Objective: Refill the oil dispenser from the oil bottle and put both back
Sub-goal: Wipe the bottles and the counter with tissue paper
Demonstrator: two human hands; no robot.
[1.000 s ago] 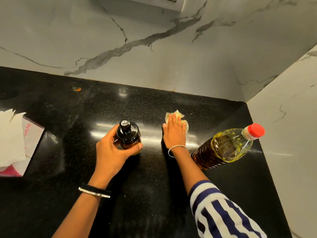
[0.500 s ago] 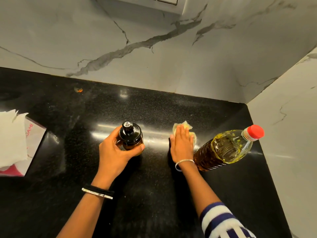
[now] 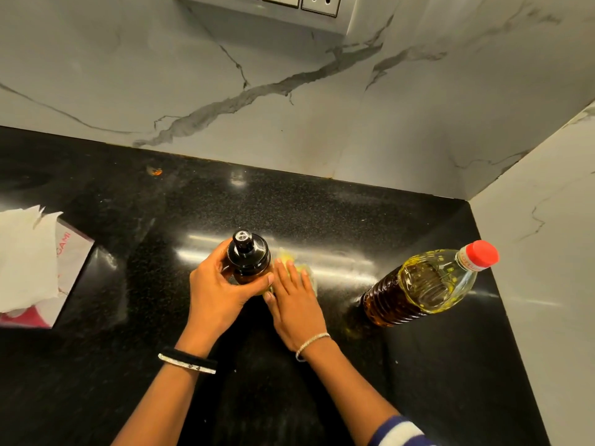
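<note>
The dark oil dispenser (image 3: 248,256) with its black cap stands upright on the black counter (image 3: 322,214). My left hand (image 3: 215,291) grips it round the body from the left. My right hand (image 3: 296,304) lies flat with straight fingers on an oil-stained tissue (image 3: 306,272), pressing it to the counter right beside the dispenser's base. The plastic oil bottle (image 3: 421,284) with a red cap (image 3: 481,254) stands at the right, capped, holding yellow oil.
A tissue box (image 3: 69,252) with white tissue sticking out sits at the left edge. Marble walls close the counter at the back and right. A switch plate (image 3: 289,1) is on the back wall. A small oil smear (image 3: 351,329) lies by the bottle's base.
My right hand slid the tissue left across the counter, from near the oil bottle to the dispenser's base. My left hand kept its hold on the dispenser.
</note>
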